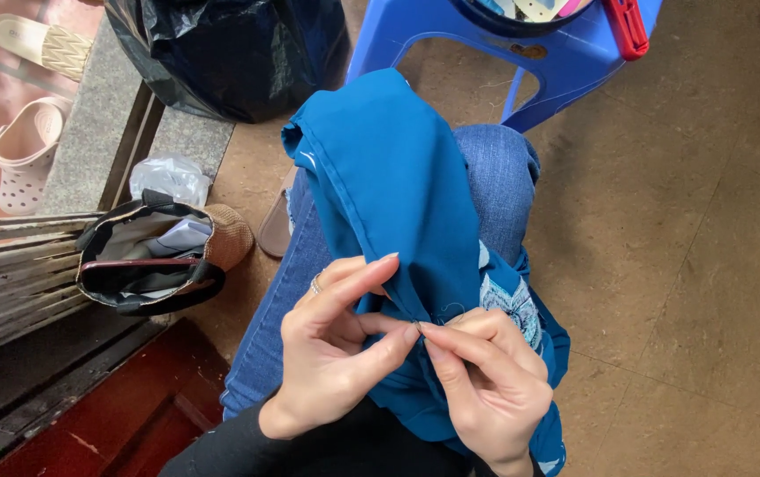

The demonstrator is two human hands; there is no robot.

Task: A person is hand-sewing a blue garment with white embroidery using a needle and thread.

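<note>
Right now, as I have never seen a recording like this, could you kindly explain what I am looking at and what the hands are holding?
There is one picture, taken by a camera worn on a person's head and looking down at their lap. No machine is involved: these are two bare hands. The left hand, with a ring, and the right hand pinch a fold of blue fabric between their fingers, where a thin needle seems to sit. The cloth drapes over knees in blue jeans. On the floor to the left stands an open dark bag; ahead are a blue plastic stool and a black plastic sack.
</note>
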